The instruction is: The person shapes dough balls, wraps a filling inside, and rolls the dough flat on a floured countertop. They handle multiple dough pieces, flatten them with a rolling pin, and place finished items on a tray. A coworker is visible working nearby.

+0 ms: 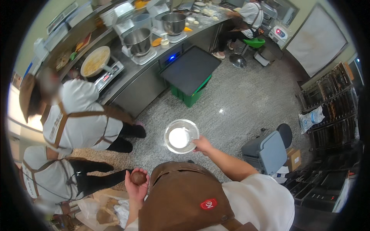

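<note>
My right hand (202,145) grips the rim of a round stainless steel bowl (192,127), held out in front of me above the speckled floor. Something white and bright shows inside it; whether this is powder or liquid I cannot tell. In my left hand (138,187), palm up near my apron, lies a round brown ball (138,178), perhaps dough, with the fingers curled around it. The two hands are well apart.
Two co-workers (81,127) stand at the left by the steel counter (115,93). A black tray (190,70) rests on a green crate (185,96) ahead. Grey bins (260,150) and racks (326,92) stand right; another person (251,14) sits at the far counter.
</note>
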`<state>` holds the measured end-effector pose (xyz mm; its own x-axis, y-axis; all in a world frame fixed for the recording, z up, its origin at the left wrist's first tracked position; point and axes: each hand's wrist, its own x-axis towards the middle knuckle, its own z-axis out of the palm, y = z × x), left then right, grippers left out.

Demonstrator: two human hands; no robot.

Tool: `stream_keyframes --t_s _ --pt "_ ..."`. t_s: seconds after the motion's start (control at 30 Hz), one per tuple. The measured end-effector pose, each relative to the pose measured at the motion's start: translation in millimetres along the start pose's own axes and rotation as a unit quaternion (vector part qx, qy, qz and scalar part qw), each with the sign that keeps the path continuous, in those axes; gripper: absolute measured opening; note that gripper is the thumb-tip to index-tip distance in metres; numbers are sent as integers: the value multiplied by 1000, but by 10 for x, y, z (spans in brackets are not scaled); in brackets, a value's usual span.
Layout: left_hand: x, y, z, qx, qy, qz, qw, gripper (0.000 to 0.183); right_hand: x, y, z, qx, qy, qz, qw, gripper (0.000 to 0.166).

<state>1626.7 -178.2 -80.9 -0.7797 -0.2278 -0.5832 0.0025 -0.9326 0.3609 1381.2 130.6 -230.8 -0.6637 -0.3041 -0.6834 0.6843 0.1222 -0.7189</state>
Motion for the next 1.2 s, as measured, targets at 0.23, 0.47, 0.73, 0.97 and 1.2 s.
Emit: stream_keyframes --t_s 0.23,0.47,0.73,0.97,1.2 --pt "1744 -420 1025 77 2 -111 991 36 333 -279 -1743 178 172 9 969 33" --pt "3678 -1272 2820 133 -79 -228 961 31 224 -679 -2947 274 292 40 915 28" --pt "5186 -2359 4888 206 -163 -320 910 42 801 -1489 -4037 402 357 -13 843 25" --pt "6188 -3634 5878 168 -138 -325 921 37 1660 -2143 -5637 343 336 14 877 27" --pt "6797 -4275 7061 139 -105 -294 940 36 2557 -3933 -7284 232 291 8 928 25"
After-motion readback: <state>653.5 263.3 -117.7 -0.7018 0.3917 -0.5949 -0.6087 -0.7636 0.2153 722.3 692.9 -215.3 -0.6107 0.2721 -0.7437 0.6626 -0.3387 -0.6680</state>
